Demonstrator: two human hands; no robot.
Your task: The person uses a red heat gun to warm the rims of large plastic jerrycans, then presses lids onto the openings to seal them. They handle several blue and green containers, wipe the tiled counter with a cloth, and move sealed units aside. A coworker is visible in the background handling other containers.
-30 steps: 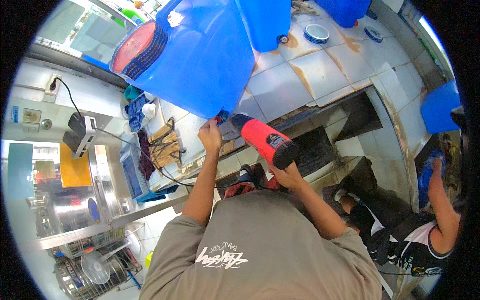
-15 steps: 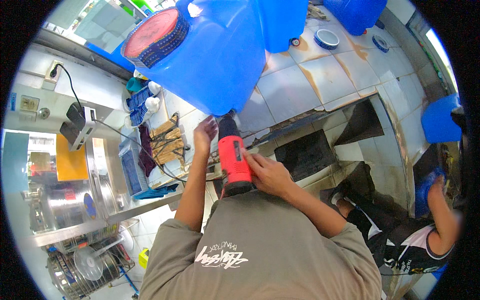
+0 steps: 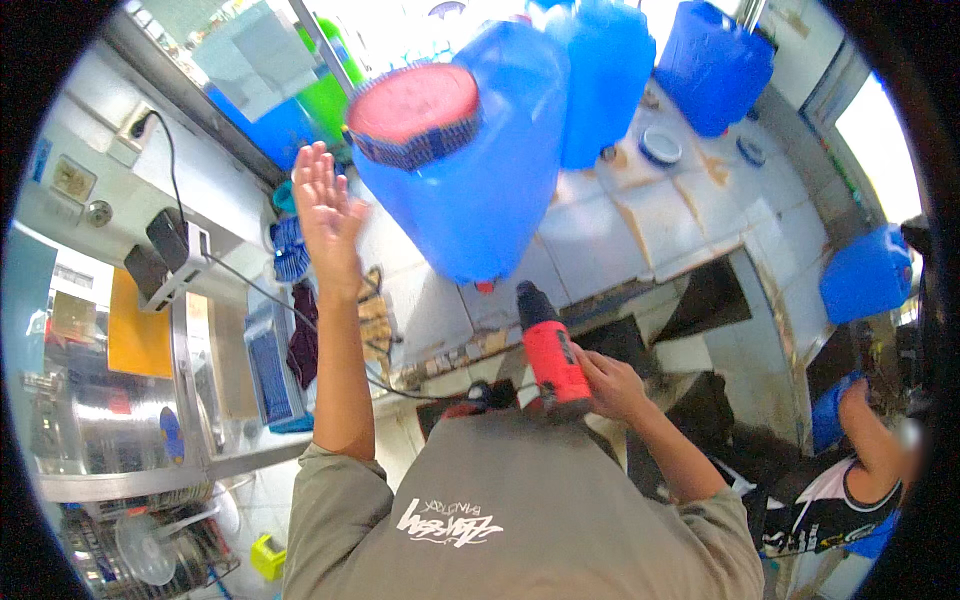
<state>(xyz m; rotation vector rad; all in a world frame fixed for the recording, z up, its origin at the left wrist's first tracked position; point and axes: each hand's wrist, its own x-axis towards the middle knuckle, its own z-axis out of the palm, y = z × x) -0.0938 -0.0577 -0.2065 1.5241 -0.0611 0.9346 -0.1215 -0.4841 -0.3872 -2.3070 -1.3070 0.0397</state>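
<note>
My right hand (image 3: 612,384) is wrapped round a red heat gun (image 3: 556,360), its black nozzle aimed away from me at the bottom end of a big translucent blue jug (image 3: 470,215). A gap shows between the nozzle and the jug's small red fitting (image 3: 485,287). The jug stands on a tiled counter and has a wide red lid (image 3: 415,103) with a dark ribbed rim. Raised at the jug's left side is my left hand (image 3: 330,215), fingers stretched out, holding nothing and apart from the lid.
More blue containers (image 3: 610,85) line the counter's far side, near a loose ring-shaped lid (image 3: 660,146). A black cable (image 3: 265,292) runs from the left wall past a blue basket (image 3: 270,365). At the right, another person's arm (image 3: 868,425) touches something blue.
My left hand has risen from beside the nozzle to near the lid and spread its fingers. The heat gun has drawn back from the jug. The view has shifted.
</note>
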